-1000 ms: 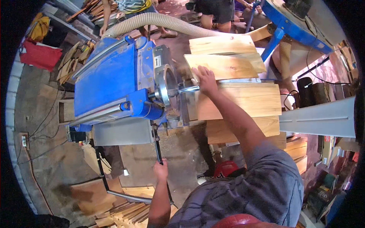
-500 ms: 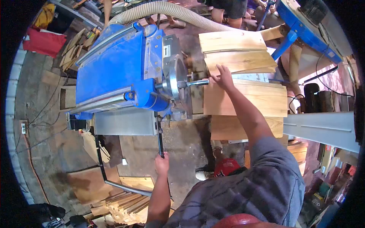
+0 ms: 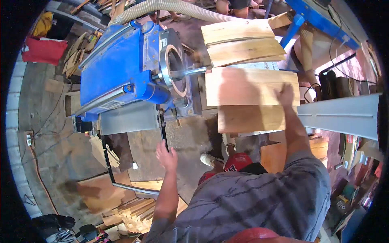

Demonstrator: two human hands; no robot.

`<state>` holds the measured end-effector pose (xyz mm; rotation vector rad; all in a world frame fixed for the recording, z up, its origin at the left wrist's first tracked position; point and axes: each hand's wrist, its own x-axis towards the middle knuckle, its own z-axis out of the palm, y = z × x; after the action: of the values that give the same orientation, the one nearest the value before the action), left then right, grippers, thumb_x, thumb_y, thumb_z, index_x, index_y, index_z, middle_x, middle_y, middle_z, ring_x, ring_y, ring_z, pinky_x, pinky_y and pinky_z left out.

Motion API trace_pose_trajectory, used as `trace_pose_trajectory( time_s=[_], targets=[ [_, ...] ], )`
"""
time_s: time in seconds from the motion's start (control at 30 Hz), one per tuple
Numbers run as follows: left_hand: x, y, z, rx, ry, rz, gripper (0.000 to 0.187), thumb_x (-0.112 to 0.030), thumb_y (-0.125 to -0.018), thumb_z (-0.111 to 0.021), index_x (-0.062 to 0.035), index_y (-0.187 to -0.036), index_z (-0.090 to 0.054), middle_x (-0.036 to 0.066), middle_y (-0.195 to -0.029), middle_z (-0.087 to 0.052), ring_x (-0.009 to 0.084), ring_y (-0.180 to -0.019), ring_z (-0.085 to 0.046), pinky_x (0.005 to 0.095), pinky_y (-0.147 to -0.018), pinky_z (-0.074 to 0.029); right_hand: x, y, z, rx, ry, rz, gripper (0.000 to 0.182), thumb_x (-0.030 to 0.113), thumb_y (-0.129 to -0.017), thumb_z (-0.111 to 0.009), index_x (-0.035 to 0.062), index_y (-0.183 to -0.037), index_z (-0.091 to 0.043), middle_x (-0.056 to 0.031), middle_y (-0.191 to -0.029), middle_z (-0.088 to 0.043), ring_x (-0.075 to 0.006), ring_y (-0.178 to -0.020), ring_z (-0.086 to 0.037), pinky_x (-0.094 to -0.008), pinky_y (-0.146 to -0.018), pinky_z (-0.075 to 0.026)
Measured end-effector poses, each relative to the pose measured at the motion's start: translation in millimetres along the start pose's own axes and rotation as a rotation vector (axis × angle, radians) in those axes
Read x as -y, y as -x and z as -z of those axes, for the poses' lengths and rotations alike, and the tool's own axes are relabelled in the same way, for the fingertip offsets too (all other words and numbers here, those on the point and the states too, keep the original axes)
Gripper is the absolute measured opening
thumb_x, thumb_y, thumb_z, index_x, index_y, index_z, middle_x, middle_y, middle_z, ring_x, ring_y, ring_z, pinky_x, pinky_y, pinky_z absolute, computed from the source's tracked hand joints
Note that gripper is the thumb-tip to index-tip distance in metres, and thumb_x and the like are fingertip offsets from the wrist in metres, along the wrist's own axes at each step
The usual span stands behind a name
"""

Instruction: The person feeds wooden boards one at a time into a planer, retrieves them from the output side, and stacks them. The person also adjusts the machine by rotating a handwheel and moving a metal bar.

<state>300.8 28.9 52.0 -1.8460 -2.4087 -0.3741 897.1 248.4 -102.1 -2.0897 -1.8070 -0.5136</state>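
Note:
A large blue machine (image 3: 111, 67) stands at left centre, with a handwheel (image 3: 174, 69) and its handle on the right side. Below it runs a black metal bar (image 3: 163, 129). My left hand (image 3: 167, 157) is just under the bar's lower end, fingers apart, holding nothing. To the right of the machine lie several wooden boards (image 3: 239, 87) on a surface. Over the right part of these boards is my right hand (image 3: 285, 95); its fingers are blurred, and whether they press on the wood cannot be told.
A ribbed hose (image 3: 178, 6) crosses the top. Another blue machine (image 3: 324, 20) is at the upper right, and a grey metal beam (image 3: 340, 115) at the right. Stacked wood strips (image 3: 135, 212) lie at the lower left. Another person's legs (image 3: 233, 8) show at the top.
My left hand has let go of the black bar and opened. My right hand has moved right and down from near the handle, across the boards. The handwheel looks turned, and the view has shifted.

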Motion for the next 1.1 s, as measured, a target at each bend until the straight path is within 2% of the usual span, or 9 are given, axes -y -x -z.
trace_pose_trajectory(
  time_s=[0.07, 0.3, 0.37, 0.43, 0.6, 0.67, 0.73, 0.83, 1.1],
  targets=[
    [-25, -7, -9, 0.044, 0.244, -0.13, 0.056, -0.013, -0.076, -0.068, -0.0078, -0.129, -0.05, 0.021, -0.143, -0.039, 0.0408, -0.131, -0.037, 0.0499, -0.108, -0.031, -45, -14, 32, 0.543, -0.167, -0.41, 0.085, 0.055, -0.073, -0.074, -0.0014, -0.131, -0.047, -0.031, -0.129, -0.049, -0.0466, -0.121, -0.046, -0.05, -0.101, -0.04],
    [-155, -111, -141, 0.365, 0.573, -0.11, 0.061, -0.025, -0.082, -0.069, -0.0012, -0.133, -0.046, 0.025, -0.143, -0.039, 0.0401, -0.13, -0.041, 0.0436, -0.108, -0.035, -79, 12, 16, 0.546, -0.284, -0.488, 0.095, 0.05, -0.07, -0.078, -0.0031, -0.137, -0.038, -0.0285, -0.12, -0.054, -0.0435, -0.114, -0.052, -0.0493, -0.095, -0.045],
    [-179, -143, -150, 0.559, 0.692, 0.176, 0.061, -0.033, -0.082, -0.068, 0.0004, -0.128, -0.049, 0.027, -0.13, -0.052, 0.0385, -0.121, -0.051, 0.0415, -0.102, -0.04, -78, 20, 18, 0.534, -0.271, -0.495, 0.094, 0.048, -0.069, -0.08, -0.0028, -0.137, -0.038, -0.0278, -0.121, -0.054, -0.043, -0.113, -0.052, -0.0488, -0.094, -0.046],
    [-178, -164, -193, 0.778, 0.812, 0.172, 0.057, -0.036, -0.081, -0.067, 0.0067, -0.116, -0.055, 0.029, -0.109, -0.063, 0.0396, -0.108, -0.059, 0.0435, -0.092, -0.045, -80, 30, 8, 0.261, -0.231, -0.388, 0.052, 0.034, -0.068, -0.084, 0.001, -0.098, -0.056, -0.0128, -0.079, -0.065, -0.0298, -0.08, -0.065, -0.0414, -0.071, -0.05],
    [-174, -166, -222, 0.724, 0.554, 0.175, 0.052, -0.038, -0.082, -0.064, 0.0109, -0.1, -0.062, 0.028, -0.09, -0.067, 0.042, -0.093, -0.065, 0.0462, -0.082, -0.049, -70, 35, 48, 0.413, -0.421, -0.459, 0.057, 0.032, -0.068, -0.083, -0.0003, -0.107, -0.056, -0.013, -0.079, -0.065, -0.0301, -0.08, -0.064, -0.042, -0.071, -0.05],
    [-166, -152, -213, 0.712, 0.568, 0.071, 0.047, -0.032, -0.084, -0.068, -0.0063, -0.048, -0.05, 0.001, -0.047, -0.049, 0.015, -0.044, -0.044, 0.0357, -0.051, -0.038, -68, 47, 57, 0.429, -0.446, -0.464, 0.061, 0.032, -0.069, -0.083, -0.0008, -0.112, -0.056, -0.0136, -0.08, -0.066, -0.0305, -0.08, -0.064, -0.0423, -0.072, -0.05],
    [-156, -142, -199, 0.687, 0.524, -0.04, 0.05, -0.035, -0.086, -0.066, -0.0065, -0.048, -0.049, 0.001, -0.047, -0.049, 0.0138, -0.045, -0.045, 0.0353, -0.048, -0.037, -64, 56, 68, 0.194, -0.272, -0.375, 0.067, 0.031, -0.07, -0.082, -0.0015, -0.121, -0.053, -0.0142, -0.08, -0.065, -0.0307, -0.079, -0.064, -0.0433, -0.071, -0.05],
    [-130, -124, -197, 0.75, 0.563, 0.198, 0.051, -0.04, -0.084, -0.063, 0.0093, -0.095, -0.065, 0.027, -0.089, -0.068, 0.0394, -0.087, -0.067, 0.0456, -0.079, -0.05, -56, 35, 92, 0.334, -0.339, -0.484, 0.074, 0.038, -0.069, -0.082, -0.0027, -0.123, -0.052, -0.017, -0.086, -0.066, -0.0339, -0.084, -0.064, -0.0441, -0.076, -0.05],
    [-118, -97, -94, 0.687, 0.956, 0.543, 0.031, -0.035, -0.095, -0.056, -0.0045, -0.1, -0.055, 0.003, -0.074, -0.061, 0.0101, -0.053, -0.054, 0.0243, -0.04, -0.037, -45, -44, 95, 0.788, -0.462, -0.417, 0.063, 0.054, -0.073, -0.075, -0.0057, -0.091, -0.064, -0.0156, -0.072, -0.065, -0.0263, -0.07, -0.065, -0.0389, -0.068, -0.052]
  ],
)
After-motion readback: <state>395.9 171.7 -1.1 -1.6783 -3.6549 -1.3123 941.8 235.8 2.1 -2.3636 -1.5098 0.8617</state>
